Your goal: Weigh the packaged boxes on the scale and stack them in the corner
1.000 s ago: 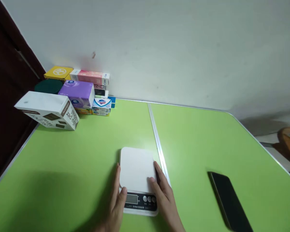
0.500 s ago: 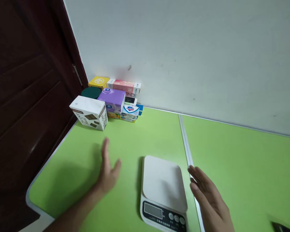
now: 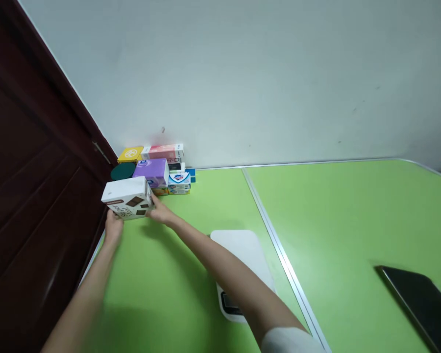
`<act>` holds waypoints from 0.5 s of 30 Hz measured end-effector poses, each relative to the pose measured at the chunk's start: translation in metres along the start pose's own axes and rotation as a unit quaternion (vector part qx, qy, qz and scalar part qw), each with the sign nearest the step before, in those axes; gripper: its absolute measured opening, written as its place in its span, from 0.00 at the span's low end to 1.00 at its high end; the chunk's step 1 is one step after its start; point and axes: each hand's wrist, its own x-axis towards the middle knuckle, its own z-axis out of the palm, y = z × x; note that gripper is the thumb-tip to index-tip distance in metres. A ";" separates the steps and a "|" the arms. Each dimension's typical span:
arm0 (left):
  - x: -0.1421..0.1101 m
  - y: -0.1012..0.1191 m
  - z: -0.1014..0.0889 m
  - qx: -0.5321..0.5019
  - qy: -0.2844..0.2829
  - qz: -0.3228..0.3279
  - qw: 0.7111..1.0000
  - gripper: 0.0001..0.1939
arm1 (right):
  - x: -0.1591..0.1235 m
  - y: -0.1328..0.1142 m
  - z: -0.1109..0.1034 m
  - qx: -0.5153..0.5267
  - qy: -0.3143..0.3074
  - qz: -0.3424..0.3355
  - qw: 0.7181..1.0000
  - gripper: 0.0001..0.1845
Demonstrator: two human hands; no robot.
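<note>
At the front of the group of packages is a white box [image 3: 127,190] printed with brown squares. My left hand [image 3: 113,226] grips its lower left corner, and my right hand [image 3: 159,211] closes on its right end; the fingers are partly hidden behind it. Whether the box still touches the table cannot be made out. Directly behind it stand a purple package [image 3: 151,170] and a round dark green lid [image 3: 123,171]. My right forearm passes over a white kitchen scale [image 3: 235,239], hiding much of its platform and panel.
Behind are a yellow box [image 3: 130,154], a pink and white box [image 3: 163,151] and a soap box [image 3: 179,179], near the wall. A dark flat device [image 3: 419,299] lies at right on the green table [image 3: 327,215]. A dark red door [image 3: 33,196] borders the left.
Both hands, held apart near the scale earlier, have reached forward and left and taken hold of the white box. The view has shifted right, bringing more of the dark device into sight.
</note>
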 end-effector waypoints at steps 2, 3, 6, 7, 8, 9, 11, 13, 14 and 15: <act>-0.025 -0.001 -0.003 0.012 -0.014 -0.022 1.000 0.30 | -0.006 0.002 0.004 0.008 -0.003 -0.003 1.000 0.49; -0.041 0.001 -0.004 0.015 -0.021 -0.028 0.999 0.31 | -0.015 0.004 0.003 0.012 -0.007 -0.001 1.000 0.48; -0.099 0.013 -0.004 0.021 -0.073 -0.072 0.995 0.36 | -0.059 0.009 -0.012 0.019 -0.023 0.014 0.999 0.43; -0.120 0.020 -0.003 0.025 -0.109 -0.104 0.988 0.38 | -0.077 0.007 -0.020 0.021 -0.027 0.019 0.999 0.43; -0.140 0.027 -0.001 0.028 -0.132 -0.132 0.982 0.39 | -0.096 0.003 -0.031 0.022 -0.031 0.024 0.999 0.42; -0.159 0.035 0.002 0.026 -0.153 -0.145 0.977 0.40 | -0.116 -0.003 -0.042 0.020 -0.033 0.028 0.999 0.43; -0.192 0.052 0.009 0.005 -0.181 -0.132 0.974 0.42 | -0.155 -0.020 -0.064 0.007 -0.028 0.033 0.999 0.44; -0.218 0.067 0.018 -0.024 -0.211 -0.095 0.973 0.43 | -0.193 -0.036 -0.084 -0.031 0.002 0.027 0.999 0.43; -0.228 0.073 0.023 -0.035 -0.224 -0.084 0.970 0.43 | -0.212 -0.041 -0.092 -0.050 0.023 0.024 0.998 0.42; -0.237 0.077 0.027 -0.040 -0.239 -0.083 0.967 0.43 | -0.229 -0.043 -0.099 -0.066 0.047 0.021 0.996 0.41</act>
